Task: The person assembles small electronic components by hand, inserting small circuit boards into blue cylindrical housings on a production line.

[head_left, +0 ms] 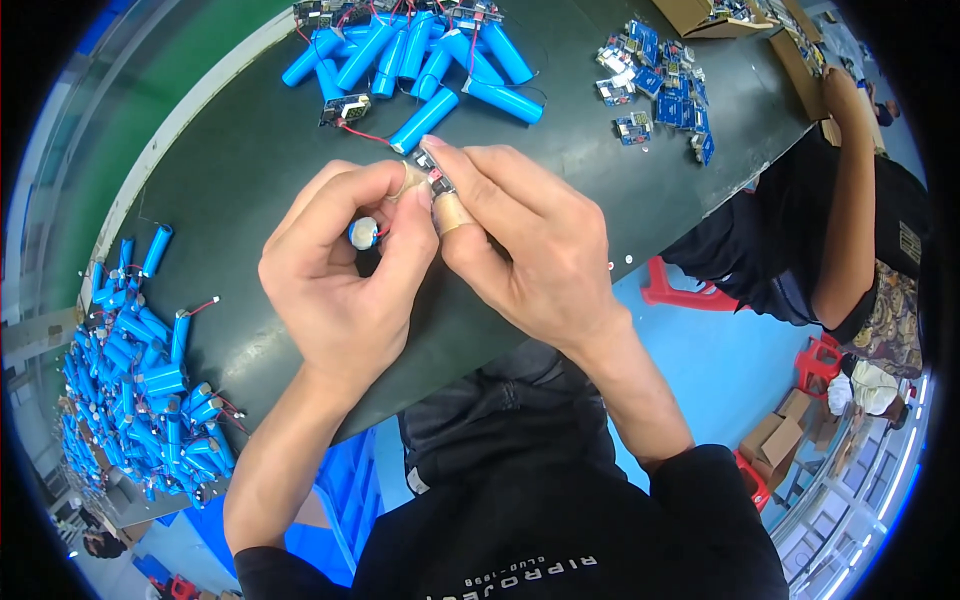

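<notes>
Over the dark green table my two hands meet at the fingertips. My left hand [335,265] is closed round a blue cylindrical battery [364,233], whose pale end shows between the curled fingers with a bit of red wire beside it. Its thumb and forefinger press against a small circuit board [438,180]. That board is pinched by my right hand [545,240], between thumb and fingers. Tan wrapping covers some of my fingertips. The fingers partly hide the board and the wire's end. Just beyond the fingertips lies another blue battery, wired to a board [345,108].
Blue batteries with boards [405,55] lie at the table's far side. A large heap of blue batteries [150,370] covers the left end. Blue circuit boards [675,95] are piled at the far right, near a cardboard box [700,22]. A co-worker [800,220] sits at the right.
</notes>
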{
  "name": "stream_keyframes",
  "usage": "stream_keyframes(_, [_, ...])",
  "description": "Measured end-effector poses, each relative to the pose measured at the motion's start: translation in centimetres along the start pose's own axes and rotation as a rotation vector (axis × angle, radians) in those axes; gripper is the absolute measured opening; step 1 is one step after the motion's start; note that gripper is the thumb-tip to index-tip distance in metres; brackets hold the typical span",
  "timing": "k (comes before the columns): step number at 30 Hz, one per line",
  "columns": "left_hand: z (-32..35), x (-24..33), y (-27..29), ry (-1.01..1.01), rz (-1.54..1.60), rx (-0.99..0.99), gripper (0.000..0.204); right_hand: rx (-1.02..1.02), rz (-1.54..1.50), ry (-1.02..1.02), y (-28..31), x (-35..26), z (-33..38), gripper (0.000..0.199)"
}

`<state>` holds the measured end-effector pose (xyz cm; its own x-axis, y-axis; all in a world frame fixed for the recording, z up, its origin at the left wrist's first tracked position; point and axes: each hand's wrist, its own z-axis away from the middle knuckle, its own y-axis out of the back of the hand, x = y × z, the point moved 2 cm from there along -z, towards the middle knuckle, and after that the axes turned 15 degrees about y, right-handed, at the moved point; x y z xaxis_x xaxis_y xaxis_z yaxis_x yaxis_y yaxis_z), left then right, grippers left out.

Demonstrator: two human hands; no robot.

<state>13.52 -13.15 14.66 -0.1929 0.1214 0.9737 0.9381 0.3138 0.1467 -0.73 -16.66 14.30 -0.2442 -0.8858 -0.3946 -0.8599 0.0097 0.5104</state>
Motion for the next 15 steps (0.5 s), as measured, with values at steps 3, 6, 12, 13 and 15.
stream_keyframes(3, [0.07,0.06,0.0,-0.028,-0.008,-0.001,0.013,0.01,-0.004,0.005,-0.09,0.03,0.08,0.037])
stream_keyframes(6, [0.08,-0.02,-0.07,0.022,0.006,-0.016,0.014,-0.002,-0.011,-0.016,0.05,0.07,0.13,0.036])
stream_keyframes(12, [0.17,-0.07,-0.11,0.122,0.092,-0.014,0.013,0.031,-0.02,0.0,-0.1,0.1,0.22,0.036])
stream_keyframes(13, [0.09,-0.16,-0.07,0.072,0.067,-0.011,0.013,0.031,-0.02,-0.001,-0.08,0.1,0.22,0.036])
stream_keyframes(15, [0.01,-0.21,-0.08,0.023,0.041,-0.009,0.013,0.017,-0.018,-0.007,-0.05,0.09,0.18,0.036])
